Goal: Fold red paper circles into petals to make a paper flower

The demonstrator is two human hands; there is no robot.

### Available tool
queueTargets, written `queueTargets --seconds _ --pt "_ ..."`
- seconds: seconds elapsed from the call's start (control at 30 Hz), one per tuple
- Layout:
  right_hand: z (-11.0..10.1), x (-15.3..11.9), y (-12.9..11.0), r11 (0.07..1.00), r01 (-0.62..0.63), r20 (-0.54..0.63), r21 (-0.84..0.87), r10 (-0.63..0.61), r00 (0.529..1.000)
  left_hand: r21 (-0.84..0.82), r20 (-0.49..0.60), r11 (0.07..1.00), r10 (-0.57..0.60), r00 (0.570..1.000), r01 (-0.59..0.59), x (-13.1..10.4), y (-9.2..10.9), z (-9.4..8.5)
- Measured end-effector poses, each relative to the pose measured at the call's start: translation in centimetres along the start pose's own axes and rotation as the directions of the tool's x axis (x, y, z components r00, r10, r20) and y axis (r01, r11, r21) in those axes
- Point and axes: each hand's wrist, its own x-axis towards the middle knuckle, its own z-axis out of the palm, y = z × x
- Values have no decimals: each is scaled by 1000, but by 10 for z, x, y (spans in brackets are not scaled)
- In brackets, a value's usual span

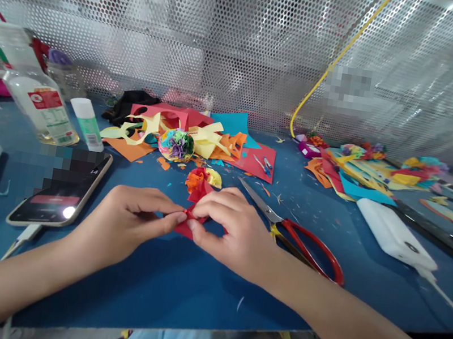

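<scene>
Between my two hands is a small piece of red paper (184,230), partly covered by the fingers. My left hand (127,222) pinches its left side with thumb and forefinger. My right hand (234,228) is closed on the right side, its fingertips meeting those of the left. Just beyond the fingers lie orange and red paper curls (197,181) and a pale yellow paper piece (213,178). Red-handled scissors (282,221) lie partly open to the right of my right hand, handles partly behind the wrist.
A phone (64,189), a glue stick (87,123) and a bottle (43,100) stand or lie left. Behind the hands are paper scraps (205,137) and a multicoloured paper ball (176,144). A white power bank (397,234) with a cable lies right. Perforated metal (230,38) walls the back.
</scene>
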Motion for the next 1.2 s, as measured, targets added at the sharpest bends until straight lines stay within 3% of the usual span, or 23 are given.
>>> queueTargets --seconds 0.2,0.47,0.7,1.07,1.2 --pt "0 0 -1 1000 24 -25 -10 -24 999 2 -45 999 32 998 -32 -1 1 0" --pt "-3 0 -2 999 43 -26 -18 -44 999 -32 -34 997 -65 997 63 0 8 -2" --pt "-4 1 -4 997 -71 -39 14 71 997 -94 -34 987 -136 990 132 0 4 0" --pt "-3 0 -5 999 -50 -16 8 50 999 -15 -37 971 -239 970 238 1 5 -2" --pt "-2 0 -5 998 -43 -10 35 44 999 -5 -40 974 -228 973 228 0 5 -2"
